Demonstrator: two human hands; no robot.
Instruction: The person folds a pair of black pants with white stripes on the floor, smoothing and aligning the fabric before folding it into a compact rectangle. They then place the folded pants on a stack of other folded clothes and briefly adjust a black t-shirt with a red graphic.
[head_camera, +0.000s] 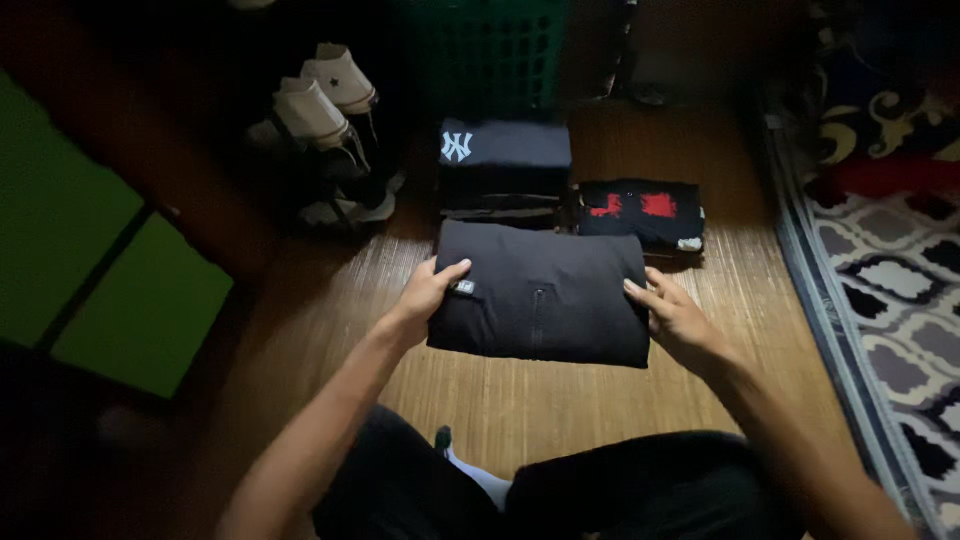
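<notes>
From the head camera we look down at a folded dark garment (540, 295) lying on the woven floor mat (520, 400) just in front of our knees. Our left hand (428, 295) clasps its left edge, thumb on top beside a small label; our right hand (675, 315) presses the right edge with fingers spread flat — touching, not closed around it. Just beyond lies a stack of folded dark clothes (505, 170) with a pale emblem, and beside it a folded black garment with red patches (642, 212). Farther left stand pale high-top shoes (330, 110); a green basket (485, 50) sits behind — a patterned rug (890, 260) runs along the right.
</notes>
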